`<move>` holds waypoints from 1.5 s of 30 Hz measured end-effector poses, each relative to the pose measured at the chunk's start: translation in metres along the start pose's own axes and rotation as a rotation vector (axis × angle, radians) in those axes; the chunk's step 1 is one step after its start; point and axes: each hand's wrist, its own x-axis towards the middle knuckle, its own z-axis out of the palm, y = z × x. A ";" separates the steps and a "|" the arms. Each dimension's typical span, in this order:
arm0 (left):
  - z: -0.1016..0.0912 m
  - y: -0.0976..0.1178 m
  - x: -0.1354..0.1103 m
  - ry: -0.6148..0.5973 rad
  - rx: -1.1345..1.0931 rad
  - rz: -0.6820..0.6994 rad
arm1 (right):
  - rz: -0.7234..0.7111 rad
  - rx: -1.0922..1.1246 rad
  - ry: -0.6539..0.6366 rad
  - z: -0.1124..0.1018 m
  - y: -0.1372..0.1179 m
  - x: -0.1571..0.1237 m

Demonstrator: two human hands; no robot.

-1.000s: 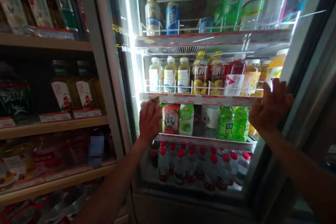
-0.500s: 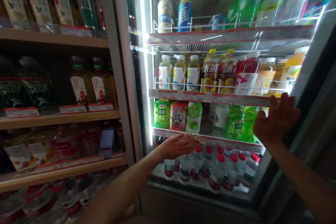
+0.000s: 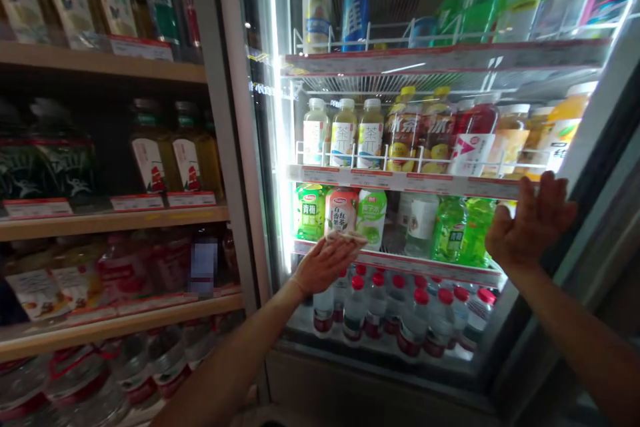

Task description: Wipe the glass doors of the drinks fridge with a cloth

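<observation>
My left hand (image 3: 329,265) lies flat at the glass door (image 3: 310,310) of a lit drinks fridge, in front of the lower shelf. Under its outstretched fingers, a pale folded cloth (image 3: 359,238) shows at the edge. Behind the hand stand a pink-red tea bottle (image 3: 340,208) and a green-and-white bottle (image 3: 376,210). My right hand (image 3: 529,227) is open near the door's right side, its fingers spread and apparently braced on the glass, beside green bottles (image 3: 451,230). It holds nothing.
Red-capped water bottles (image 3: 414,323) stand at the fridge bottom, tea bottles (image 3: 370,133) and cans (image 3: 355,17) higher up. On the left, open wooden shelves (image 3: 115,223) carry more bottles. The dark door frame (image 3: 530,327) runs down the right.
My left hand has slid left and slightly up over the glass with the cloth. My right hand stays in nearly the same place. The view has shifted slightly.
</observation>
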 end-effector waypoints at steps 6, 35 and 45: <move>-0.008 -0.062 0.004 0.377 0.077 -0.697 | 0.019 0.001 -0.003 0.000 -0.002 0.000; -0.013 -0.081 0.091 0.512 0.067 -0.639 | -0.054 -0.053 0.060 0.007 0.001 -0.002; -0.005 -0.048 0.112 0.305 0.020 -0.325 | -0.063 -0.008 0.071 0.009 0.003 -0.002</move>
